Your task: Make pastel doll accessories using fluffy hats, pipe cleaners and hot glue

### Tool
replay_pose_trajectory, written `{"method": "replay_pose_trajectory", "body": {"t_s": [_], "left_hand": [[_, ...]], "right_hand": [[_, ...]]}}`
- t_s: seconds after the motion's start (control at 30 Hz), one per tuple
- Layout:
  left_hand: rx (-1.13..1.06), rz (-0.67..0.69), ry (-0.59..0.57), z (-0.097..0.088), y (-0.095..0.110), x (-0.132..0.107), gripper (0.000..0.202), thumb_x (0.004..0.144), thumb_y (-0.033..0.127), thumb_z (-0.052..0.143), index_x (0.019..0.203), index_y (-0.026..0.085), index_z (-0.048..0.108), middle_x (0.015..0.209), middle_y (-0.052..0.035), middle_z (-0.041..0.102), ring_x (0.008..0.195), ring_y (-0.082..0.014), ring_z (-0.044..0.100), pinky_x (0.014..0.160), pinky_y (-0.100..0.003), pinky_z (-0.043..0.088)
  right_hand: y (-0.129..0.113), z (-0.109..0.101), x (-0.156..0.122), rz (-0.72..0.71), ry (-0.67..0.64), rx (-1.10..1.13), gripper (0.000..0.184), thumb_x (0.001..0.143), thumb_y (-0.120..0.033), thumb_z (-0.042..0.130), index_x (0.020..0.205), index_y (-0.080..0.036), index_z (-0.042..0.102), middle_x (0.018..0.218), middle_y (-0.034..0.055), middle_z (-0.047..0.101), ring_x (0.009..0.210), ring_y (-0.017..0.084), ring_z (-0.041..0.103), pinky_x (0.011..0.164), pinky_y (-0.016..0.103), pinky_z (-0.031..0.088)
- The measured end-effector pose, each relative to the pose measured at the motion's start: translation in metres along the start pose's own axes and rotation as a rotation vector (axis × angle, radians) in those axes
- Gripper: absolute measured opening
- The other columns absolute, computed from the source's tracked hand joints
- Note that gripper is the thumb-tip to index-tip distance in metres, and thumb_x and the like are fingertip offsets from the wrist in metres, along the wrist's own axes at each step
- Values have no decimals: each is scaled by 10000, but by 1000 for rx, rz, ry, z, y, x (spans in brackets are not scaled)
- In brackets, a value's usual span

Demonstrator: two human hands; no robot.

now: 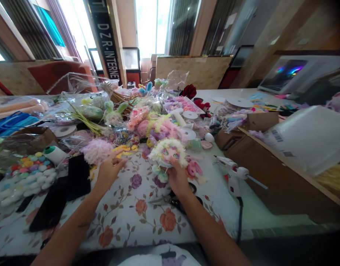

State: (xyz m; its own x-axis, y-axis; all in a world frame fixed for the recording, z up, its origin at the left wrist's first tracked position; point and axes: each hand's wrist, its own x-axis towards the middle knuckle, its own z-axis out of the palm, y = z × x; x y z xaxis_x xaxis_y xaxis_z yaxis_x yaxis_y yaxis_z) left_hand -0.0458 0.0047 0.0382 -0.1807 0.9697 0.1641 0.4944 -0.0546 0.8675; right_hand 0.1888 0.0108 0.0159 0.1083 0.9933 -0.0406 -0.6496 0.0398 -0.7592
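My right hand [178, 176] is closed around a small doll [168, 152] with fluffy cream-coloured hair and pale green pompoms below its face. Beneath that hand, a pair of black-handled scissors [174, 201] lies partly hidden on the flowered tablecloth [122, 221]. My left hand [110, 169] reaches forward with fingers stretched out, beside some yellow strips [127, 150] and a pale pink fluffy bundle [97, 150]. Whether its fingertips touch the strips, I cannot tell. Pink felt-like pieces [194, 168] lie just right of the doll.
A white glue gun [233, 177] with its cord lies at the right, before a cardboard box [280, 177]. Dark phone-like slabs [78, 176], a bag of coloured pompoms [33, 173] and a thread spool [55, 155] are at left. Heaped craft materials [158, 125] cover the back.
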Motion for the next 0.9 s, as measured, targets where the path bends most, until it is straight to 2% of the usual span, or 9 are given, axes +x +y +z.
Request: {"method": "replay_pose_trajectory", "body": {"t_s": [0.07,0.13,0.3,0.4,0.47,0.6,0.7,0.8,0.9], "left_hand": [[79,114,25,-1,10,-1,264,761,451,651,809,205,735,681,-38,691,755,-243,656,679,-327,509],[80,235,35,4,21,-3,232,752,420,672,842,215,736,818,-48,717,889,-253,650,804,-346,497],[34,285,50,21,43,-14,250,835,419,601,711,210,656,772,-30,688,804,-205,640,810,-331,497],[-15,434,52,33,49,-18,250,760,394,706,941,227,661,1034,-61,665,952,-212,620,861,-334,502],[-52,468,21,41,49,-18,286,770,371,704,1020,240,657,1061,-67,650,902,-188,625,797,-306,528],[-87,502,98,57,39,-18,119,840,313,625,803,215,681,840,-51,665,787,-164,620,709,-276,527],[-136,471,103,67,30,-23,100,821,301,643,795,213,683,843,-50,679,786,-168,631,693,-273,527],[-149,440,61,67,23,-29,93,804,297,655,784,216,696,854,-55,696,784,-182,644,717,-295,527],[-154,423,45,56,21,-30,136,808,300,643,715,210,684,897,-60,689,852,-199,639,806,-324,507]], "right_hand": [[2,1,-2,16,-11,-2,474,733,-355,710,1187,-266,606,1086,24,719,1035,293,654,847,470,561],[4,1,-3,24,-24,2,509,726,-346,722,1213,-271,593,1080,23,721,994,288,668,834,469,566],[4,2,-5,19,-52,-3,488,730,-313,729,1202,-277,608,1041,0,732,998,266,666,858,431,555],[3,4,-7,33,-63,-17,493,734,-324,727,1207,-263,601,1051,-2,727,1020,269,657,859,426,552],[4,5,-8,36,-80,-23,517,726,-334,731,1217,-257,589,1084,5,716,1053,274,642,861,423,550],[4,7,-10,19,-115,-49,503,729,-336,722,1208,-264,585,1116,14,703,1063,261,636,884,404,539],[4,7,-11,8,-123,-60,492,720,-330,735,1186,-263,591,1069,14,715,1036,257,647,920,416,520],[5,5,-11,-17,-130,-94,491,701,-334,755,1160,-245,604,1041,29,722,1066,269,635,974,444,487],[8,2,-10,-72,-146,-150,538,696,-311,766,1196,-247,576,1105,38,701,1115,263,611,1005,453,461]]}}
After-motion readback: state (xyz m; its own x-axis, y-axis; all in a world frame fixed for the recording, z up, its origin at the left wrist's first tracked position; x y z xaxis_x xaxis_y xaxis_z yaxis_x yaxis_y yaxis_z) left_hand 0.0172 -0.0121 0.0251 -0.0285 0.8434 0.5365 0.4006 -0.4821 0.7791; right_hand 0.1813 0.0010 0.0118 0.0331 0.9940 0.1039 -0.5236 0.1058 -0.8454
